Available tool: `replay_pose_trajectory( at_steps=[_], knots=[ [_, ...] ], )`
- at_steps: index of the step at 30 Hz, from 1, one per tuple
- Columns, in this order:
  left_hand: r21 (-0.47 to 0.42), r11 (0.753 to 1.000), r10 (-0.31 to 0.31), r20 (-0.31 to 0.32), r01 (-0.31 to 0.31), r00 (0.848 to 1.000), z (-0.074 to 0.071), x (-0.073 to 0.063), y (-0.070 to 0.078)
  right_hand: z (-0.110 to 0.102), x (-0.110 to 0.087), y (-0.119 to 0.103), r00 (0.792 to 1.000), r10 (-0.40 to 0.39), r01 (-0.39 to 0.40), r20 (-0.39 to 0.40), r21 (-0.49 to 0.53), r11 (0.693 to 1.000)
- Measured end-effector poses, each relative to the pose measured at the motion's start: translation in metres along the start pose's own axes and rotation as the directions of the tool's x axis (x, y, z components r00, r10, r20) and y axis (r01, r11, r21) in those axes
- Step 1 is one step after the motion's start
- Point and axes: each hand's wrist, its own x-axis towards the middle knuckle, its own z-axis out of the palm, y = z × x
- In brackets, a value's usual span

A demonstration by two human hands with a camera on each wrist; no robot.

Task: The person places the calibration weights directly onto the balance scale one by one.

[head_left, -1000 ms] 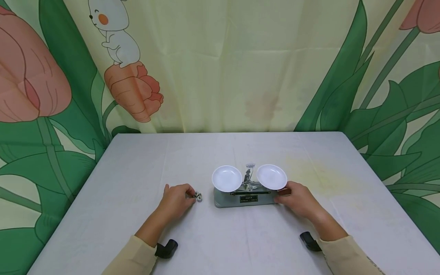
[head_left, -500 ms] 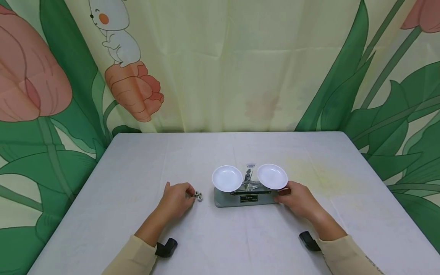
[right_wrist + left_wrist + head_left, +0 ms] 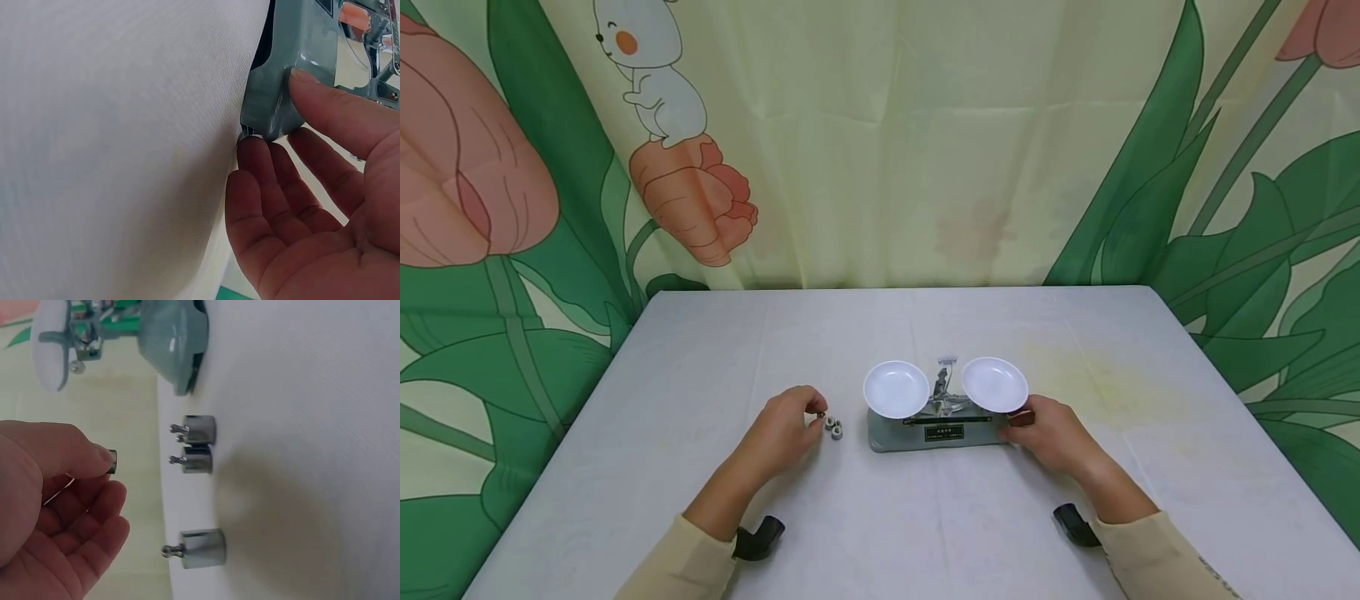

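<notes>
My left hand (image 3: pixel 781 435) pinches a small metal balance weight (image 3: pixel 113 461) between thumb and forefinger, held above the tabletop; the fingers cover most of it. Below and beside it, several knobbed cylindrical weights (image 3: pixel 203 549) stand upright on the white cloth, two of them close together. A grey-green balance scale (image 3: pixel 942 437) stands to their right, with a left white pan (image 3: pixel 896 389) and a right white pan (image 3: pixel 995 384), both bare. At the scale's right end, my right hand (image 3: pixel 1051 432) grips the base, thumb (image 3: pixel 312 87) on its front face and fingertips at its lower end.
A white cloth (image 3: pixel 955 525) covers the table. Behind it hangs a printed curtain (image 3: pixel 880 167) with leaves, flowers and a rabbit. Black wrist-worn devices (image 3: pixel 760 538) jut from both sleeves.
My left hand has risen slightly from the cluster of weights with one weight between its fingertips. My right hand and the scale stay where they were.
</notes>
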Motion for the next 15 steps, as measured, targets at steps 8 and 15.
replay_pose_trajectory(
  at_steps=[8,15],
  knots=[
    [-0.089,0.996,0.030,0.027,-0.028,0.999,-0.010,-0.001,0.015,0.000,0.000,-0.001,1.000,0.001,-0.001,0.000,-0.005,1.000],
    [-0.119,0.987,0.109,0.034,-0.104,0.993,-0.018,-0.001,0.026,-0.001,0.000,-0.002,1.000,-0.011,0.011,0.001,-0.011,1.000]
  ],
)
